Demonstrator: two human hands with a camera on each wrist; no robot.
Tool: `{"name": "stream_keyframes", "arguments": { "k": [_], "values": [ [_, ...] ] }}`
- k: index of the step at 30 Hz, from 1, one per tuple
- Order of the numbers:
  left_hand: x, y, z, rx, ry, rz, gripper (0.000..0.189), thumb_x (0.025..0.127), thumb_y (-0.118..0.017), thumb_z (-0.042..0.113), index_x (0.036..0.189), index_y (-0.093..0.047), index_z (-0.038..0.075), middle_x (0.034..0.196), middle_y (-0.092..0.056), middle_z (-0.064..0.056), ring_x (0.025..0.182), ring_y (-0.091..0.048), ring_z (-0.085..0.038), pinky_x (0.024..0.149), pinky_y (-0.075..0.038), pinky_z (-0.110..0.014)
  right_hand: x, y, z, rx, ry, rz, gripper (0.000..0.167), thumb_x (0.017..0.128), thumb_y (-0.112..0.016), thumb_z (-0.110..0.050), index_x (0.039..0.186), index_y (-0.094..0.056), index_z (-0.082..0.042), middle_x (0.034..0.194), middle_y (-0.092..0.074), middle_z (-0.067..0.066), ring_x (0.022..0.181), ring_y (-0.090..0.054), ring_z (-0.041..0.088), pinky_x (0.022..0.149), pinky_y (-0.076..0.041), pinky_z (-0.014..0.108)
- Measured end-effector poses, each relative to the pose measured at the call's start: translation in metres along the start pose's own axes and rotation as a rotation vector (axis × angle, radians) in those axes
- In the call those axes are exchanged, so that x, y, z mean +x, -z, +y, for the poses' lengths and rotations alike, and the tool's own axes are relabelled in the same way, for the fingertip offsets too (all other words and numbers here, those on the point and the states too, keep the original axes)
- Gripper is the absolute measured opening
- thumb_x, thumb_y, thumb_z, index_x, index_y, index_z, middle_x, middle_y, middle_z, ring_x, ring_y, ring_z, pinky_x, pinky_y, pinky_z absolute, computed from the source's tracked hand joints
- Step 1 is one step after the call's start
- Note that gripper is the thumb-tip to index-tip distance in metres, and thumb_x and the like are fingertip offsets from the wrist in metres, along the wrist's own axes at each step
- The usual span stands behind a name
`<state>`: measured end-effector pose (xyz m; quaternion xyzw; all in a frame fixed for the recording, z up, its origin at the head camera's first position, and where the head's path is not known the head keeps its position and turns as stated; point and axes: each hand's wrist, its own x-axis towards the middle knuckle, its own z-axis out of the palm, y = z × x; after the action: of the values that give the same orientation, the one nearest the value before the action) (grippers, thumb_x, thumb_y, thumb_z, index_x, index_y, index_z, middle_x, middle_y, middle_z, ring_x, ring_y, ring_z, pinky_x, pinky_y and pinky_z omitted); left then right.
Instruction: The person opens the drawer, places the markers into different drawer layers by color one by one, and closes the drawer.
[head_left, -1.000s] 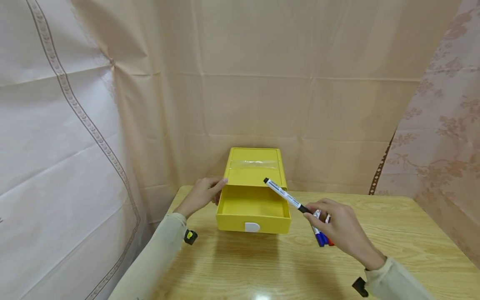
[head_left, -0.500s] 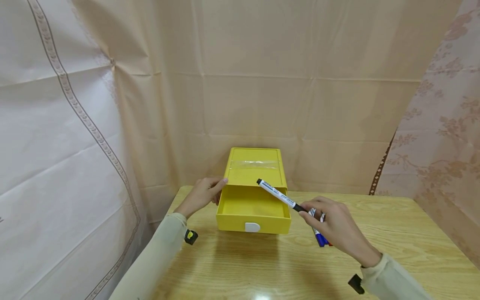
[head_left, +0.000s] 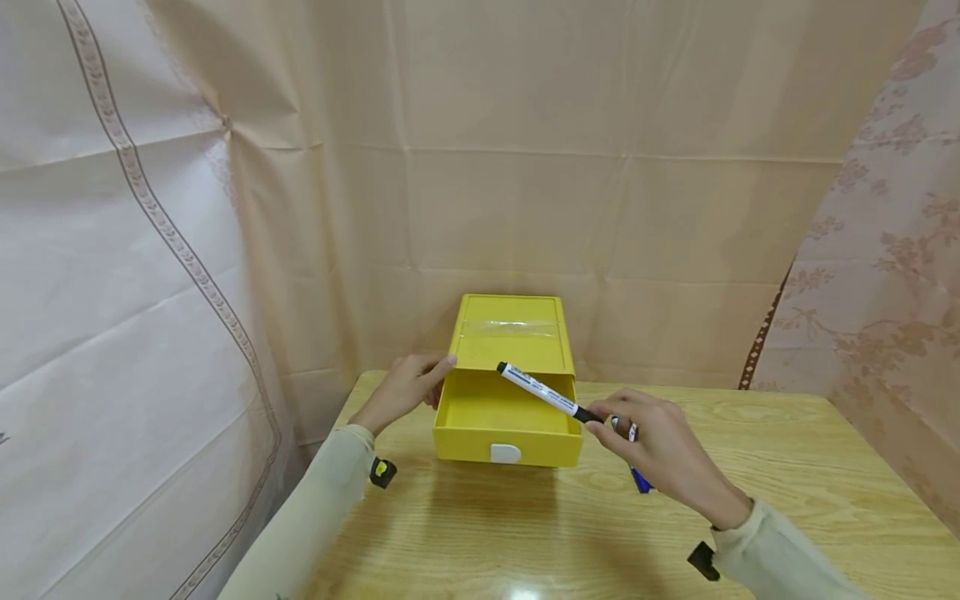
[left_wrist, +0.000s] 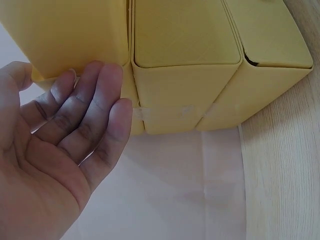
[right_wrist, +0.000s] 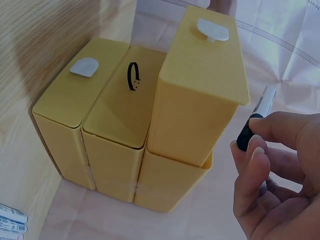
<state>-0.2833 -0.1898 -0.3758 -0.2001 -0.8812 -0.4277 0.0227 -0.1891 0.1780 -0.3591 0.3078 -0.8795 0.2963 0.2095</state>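
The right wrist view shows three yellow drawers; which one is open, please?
The top drawer: it is pulled out, while the middle drawer and bottom drawer sit closed.

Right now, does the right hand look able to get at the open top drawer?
Likely yes: the right hand, pinching a marker, is near the open top drawer, and nothing visible blocks the way.

From the top drawer (head_left: pixel 468 447), its stack (head_left: pixel 517 354) stands at twelve on the worktop (head_left: pixel 787 467), curtain (head_left: pixel 517 208) behind; my left hand (head_left: pixel 405 387) lies at ten; my right hand (head_left: pixel 667 442), at three, holds a marker (head_left: pixel 537 389) overhead; other markers (right_wrist: pixel 12 224) lie at four.
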Motion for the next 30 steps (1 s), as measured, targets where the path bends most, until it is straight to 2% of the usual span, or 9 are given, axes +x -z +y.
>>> {"name": "stream_keyframes", "arguments": {
  "k": [13, 21, 25, 30],
  "values": [
    [-0.0005, 0.0009, 0.0017, 0.004, 0.018, -0.001, 0.048, 0.107, -0.046, 0.056, 0.097, -0.070, 0.016, 0.079, -0.067, -0.004, 0.067, -0.066, -0.024, 0.071, -0.059, -0.047, 0.0019, -0.0044, -0.0047, 0.048, 0.067, -0.025, 0.012, 0.095, -0.076, -0.014, 0.107, -0.078, -0.014, 0.098, -0.070, -0.010, 0.062, -0.051, -0.003, 0.049, -0.045, 0.021],
    [-0.0001, 0.0006, 0.0014, 0.005, 0.011, -0.004, 0.049, 0.107, -0.046, 0.056, 0.095, -0.070, 0.016, 0.079, -0.067, -0.004, 0.067, -0.066, -0.026, 0.073, -0.058, -0.050, 0.0045, -0.0058, -0.0069, 0.062, 0.065, -0.054, 0.011, 0.096, -0.076, -0.015, 0.107, -0.078, -0.015, 0.098, -0.069, -0.011, 0.063, -0.052, -0.003, 0.050, -0.046, 0.021],
    [-0.0003, 0.0008, 0.0016, 0.012, 0.007, -0.003, 0.048, 0.107, -0.045, 0.056, 0.097, -0.070, 0.016, 0.079, -0.067, -0.003, 0.067, -0.066, -0.024, 0.069, -0.058, -0.042, 0.0057, -0.0059, -0.0081, 0.079, 0.061, -0.068, 0.010, 0.096, -0.075, -0.015, 0.105, -0.079, -0.017, 0.096, -0.068, -0.012, 0.062, -0.052, -0.003, 0.049, -0.045, 0.021],
    [-0.0004, 0.0008, 0.0009, 0.004, -0.010, -0.005, 0.049, 0.107, -0.046, 0.055, 0.092, -0.068, 0.014, 0.076, -0.066, -0.004, 0.067, -0.066, -0.028, 0.070, -0.058, -0.047, 0.0080, -0.0058, -0.0090, 0.094, 0.059, -0.071, 0.010, 0.094, -0.077, -0.012, 0.103, -0.081, -0.016, 0.095, -0.070, -0.011, 0.059, -0.051, -0.003, 0.047, -0.044, 0.021]
  ]
}}
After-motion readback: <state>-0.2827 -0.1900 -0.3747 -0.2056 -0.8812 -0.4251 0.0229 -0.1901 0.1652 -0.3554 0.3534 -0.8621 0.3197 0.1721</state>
